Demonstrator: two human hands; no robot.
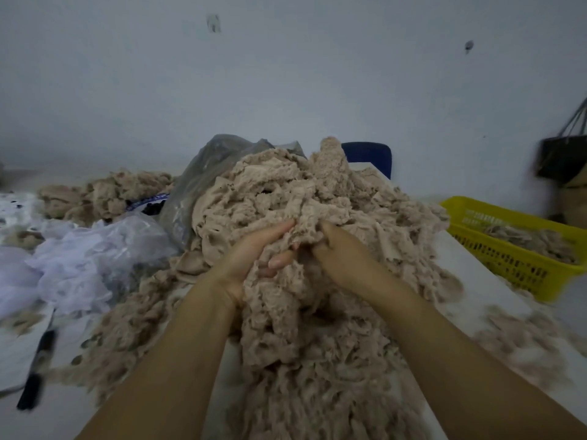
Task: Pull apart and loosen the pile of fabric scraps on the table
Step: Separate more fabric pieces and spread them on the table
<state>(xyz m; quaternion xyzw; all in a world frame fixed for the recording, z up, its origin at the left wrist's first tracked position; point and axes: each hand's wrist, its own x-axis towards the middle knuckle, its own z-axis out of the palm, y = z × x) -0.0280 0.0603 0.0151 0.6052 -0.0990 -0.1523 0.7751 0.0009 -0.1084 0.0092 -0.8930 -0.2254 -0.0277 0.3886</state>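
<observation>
L hand pose: left hand point(254, 257) comes in from the near side of the pile of fabric scraps point(317, 198), palm turned inward, forefinger stretched up along the cloth, other fingers bent with nails showing.
R hand pose: right hand point(344, 260) sits just beside the L one at the pile's front-centre, back of hand to camera, knuckles bent, wrist angled in.
Forearms: 2, bare, both slanting up to the pile's front.
Counts: 2 hands; 1 big beige pile; 1 smaller beige heap point(104, 193) well left of and behind the pile; 1 grey plastic bag point(203, 173) touching the pile's left-rear edge; 1 whitish plastic bag point(92, 258) left of the pile; 1 yellow basket point(508, 265) right of the pile, more scraps inside; 1 black marker point(35, 373) far left of the pile, blurred.
L grip: closed on a clump — thumb and bent fingers pinch scraps at the pile's front.
R grip: fingers curl into the cloth, tips buried, clutching a clump next to the L one.
Pile location: on the white table point(463, 262), centre of view — loose bits spread around its base.
</observation>
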